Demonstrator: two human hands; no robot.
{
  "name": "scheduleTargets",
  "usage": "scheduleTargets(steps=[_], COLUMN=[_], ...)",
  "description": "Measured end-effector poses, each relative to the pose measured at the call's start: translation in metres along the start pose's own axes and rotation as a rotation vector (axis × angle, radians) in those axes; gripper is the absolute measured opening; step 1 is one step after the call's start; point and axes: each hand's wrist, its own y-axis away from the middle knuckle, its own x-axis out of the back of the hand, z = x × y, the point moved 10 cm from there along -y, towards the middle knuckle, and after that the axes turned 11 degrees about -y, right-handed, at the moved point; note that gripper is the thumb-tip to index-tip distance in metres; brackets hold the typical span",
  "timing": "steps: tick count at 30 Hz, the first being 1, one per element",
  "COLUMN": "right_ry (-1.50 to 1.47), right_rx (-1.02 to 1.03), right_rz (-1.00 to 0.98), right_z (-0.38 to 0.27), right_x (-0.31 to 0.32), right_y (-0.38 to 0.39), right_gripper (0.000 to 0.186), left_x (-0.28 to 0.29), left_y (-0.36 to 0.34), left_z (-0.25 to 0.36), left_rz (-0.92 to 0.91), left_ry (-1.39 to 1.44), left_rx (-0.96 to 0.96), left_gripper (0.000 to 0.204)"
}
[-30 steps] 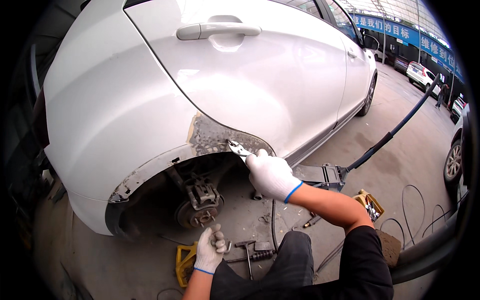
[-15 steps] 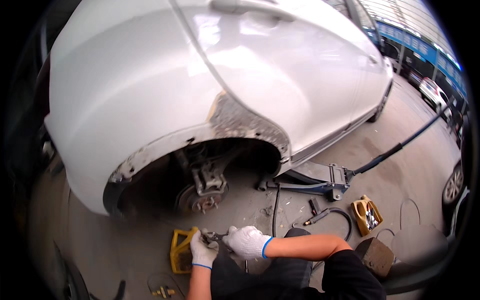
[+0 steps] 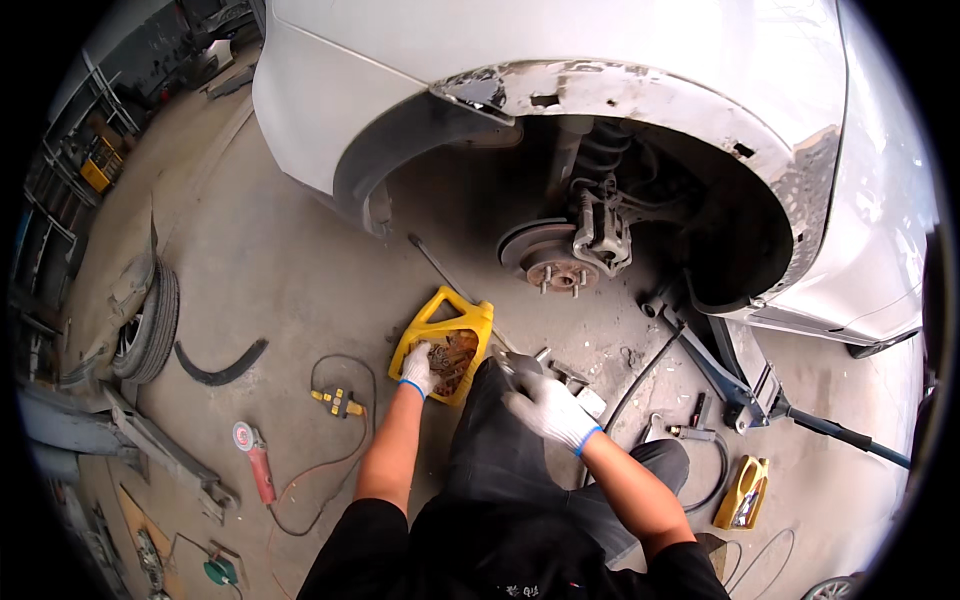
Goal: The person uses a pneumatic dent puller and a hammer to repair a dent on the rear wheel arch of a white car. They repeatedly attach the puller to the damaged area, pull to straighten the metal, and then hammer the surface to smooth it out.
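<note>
My left hand, in a white knit glove with a blue cuff, is at the left side of a cut-open yellow jug. Its fingers are bent together over the rusty small metal parts inside; anything pinched there is too small to make out. Over my right knee, my gloved right hand is closed around dark pliers, which are smeared by motion and point toward the jug. Beyond the jug, a rusty brake disc with bare wheel studs and a caliper show in the wheel arch.
The white car has a scraped arch edge. A floor jack stands at right, near a black hose and another yellow jug of tools. At left lie a red angle grinder, a yellow corded device and a tyre.
My view has swung left and down. Both hands were together at the pliers; now they are apart, the left at the jug and the right keeping the pliers.
</note>
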Motion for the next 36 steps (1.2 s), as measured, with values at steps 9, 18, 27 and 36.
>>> scheduleTargets(steps=[9, 18, 27, 36], right_ry=[0.253, 0.149, -0.101, -0.543], right_rx=[-0.167, 0.18, -0.585, -0.57], right_rz=[-0.102, 0.431, 0.931, 0.439], right_z=[0.031, -0.005, 0.296, 0.471], right_x=[-0.128, -0.005, 0.101, -0.15], right_y=[-0.115, -0.002, 0.07, -0.027], right_gripper=[0.059, 0.041, 0.042, 0.044], left_x=[-0.059, 0.048, -0.058, -0.121], left_y=[0.075, -0.09, -0.012, 0.105], left_z=[0.033, -0.011, 0.038, 0.071], left_rz=[-0.463, 0.182, 0.247, -0.035], left_ry=[-0.047, -0.887, -1.872, -1.555], left_rx=[0.007, -0.036, -0.852, -1.043], left_gripper=[0.037, 0.031, 0.046, 0.039])
